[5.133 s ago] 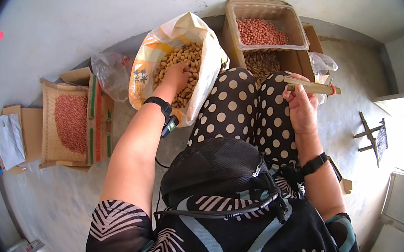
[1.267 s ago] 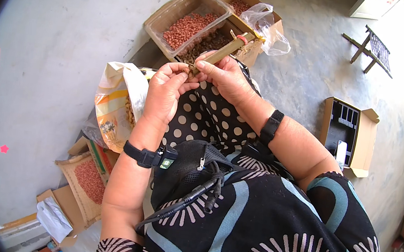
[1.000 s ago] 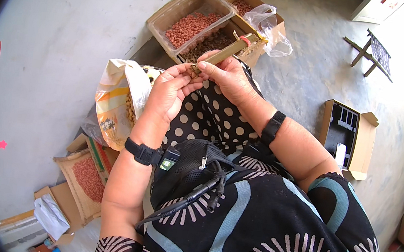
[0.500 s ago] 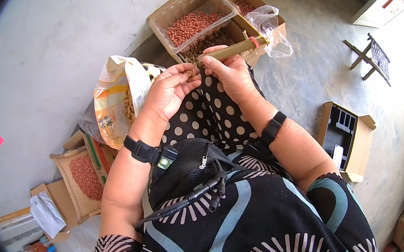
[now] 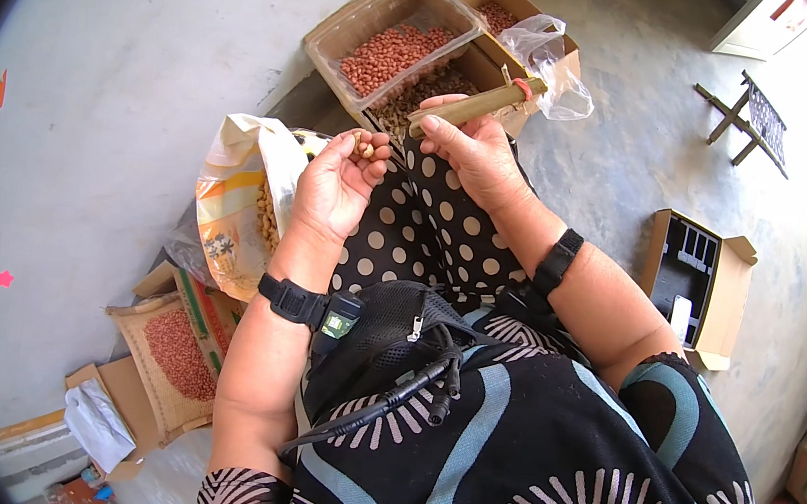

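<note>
The left hand (image 5: pixel 331 188) has drawn slightly away from the wooden stick (image 5: pixel 472 107) over the past half second, widening the gap between its catch and the stick's near end. That catch is a peanut (image 5: pixel 366 150), small, tan and rounded, with a paler patch facing up; whether its shell is split is too small to tell. The peanut sits at the fingertips, gripped between the thumb and curled fingers of the left hand, above the person's dark polka-dot trousers (image 5: pixel 437 221).

The right hand (image 5: pixel 476 155) clasps the stick, thumb pressed along the near side and fingers wrapped around it, the shaft slanting up and away to the right. Straight, narrow and olive-brown, it carries a red band (image 5: pixel 522 89) bound near its far end.

Beside the left forearm, a crinkled white-and-orange bag (image 5: pixel 222 210) gapes over rough, straw-colored unshelled peanuts (image 5: pixel 267 215). Beyond the hands, a clear, stiff-walled plastic tub (image 5: pixel 333 47) holds smooth reddish kernels (image 5: pixel 395 55) and rests on a cardboard box (image 5: pixel 484 69) containing brown, flaky shells (image 5: pixel 425 95). At lower left, a coarsely woven sack (image 5: pixel 170 415) bears a rounded spread of more reddish kernels, tightly packed and pebbly in texture.
</note>
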Demonstrator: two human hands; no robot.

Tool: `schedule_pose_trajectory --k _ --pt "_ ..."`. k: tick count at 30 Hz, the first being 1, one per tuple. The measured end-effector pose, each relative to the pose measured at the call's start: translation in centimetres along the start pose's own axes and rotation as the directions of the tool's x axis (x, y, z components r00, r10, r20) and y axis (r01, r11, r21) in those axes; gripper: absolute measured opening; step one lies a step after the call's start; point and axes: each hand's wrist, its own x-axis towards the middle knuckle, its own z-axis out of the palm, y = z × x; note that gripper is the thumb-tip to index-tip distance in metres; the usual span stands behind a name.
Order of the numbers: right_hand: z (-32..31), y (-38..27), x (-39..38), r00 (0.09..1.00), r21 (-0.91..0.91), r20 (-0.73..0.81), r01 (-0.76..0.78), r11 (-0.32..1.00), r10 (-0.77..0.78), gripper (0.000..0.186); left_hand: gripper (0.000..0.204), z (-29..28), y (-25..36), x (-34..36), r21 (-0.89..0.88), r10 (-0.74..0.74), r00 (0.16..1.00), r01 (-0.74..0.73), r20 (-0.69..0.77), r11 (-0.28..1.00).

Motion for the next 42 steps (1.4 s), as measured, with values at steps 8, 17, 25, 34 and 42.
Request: schedule_pose_trajectory --k 8,17,25,34,42 --pt "-0.2 0.3 0.2 1.000 0.033 0.026 -0.002 0.999 0.001 0.036 0.019 0.2 -0.3 0.3 0.012 0.008 1.000 -0.009 0.025 1.000" --pt "-0.1 0.1 0.2 0.999 0.027 0.034 -0.004 1.000 0.003 0.036 0.022 -0.2 -0.5 0.5 0.064 -0.026 0.990 0.036 -0.140 0.997" --pt "-0.3 0.2 0.4 1.000 0.040 0.025 -0.003 0.999 0.002 0.037 0.026 0.5 -0.3 0.7 0.173 -0.038 0.996 0.051 -0.078 0.984" --pt "-0.4 0.1 0.1 1.000 0.001 0.024 0.000 1.000 0.000 0.038 0.042 1.2 0.7 3.0 0.358 0.058 0.994 -0.022 -0.091 0.933" --pt "-0.5 0.0 0.1 0.999 0.022 0.034 -0.001 1.000 0.000 0.040 0.030 1.5 1.0 3.5 0.258 0.013 0.999 -0.001 -0.043 0.966"
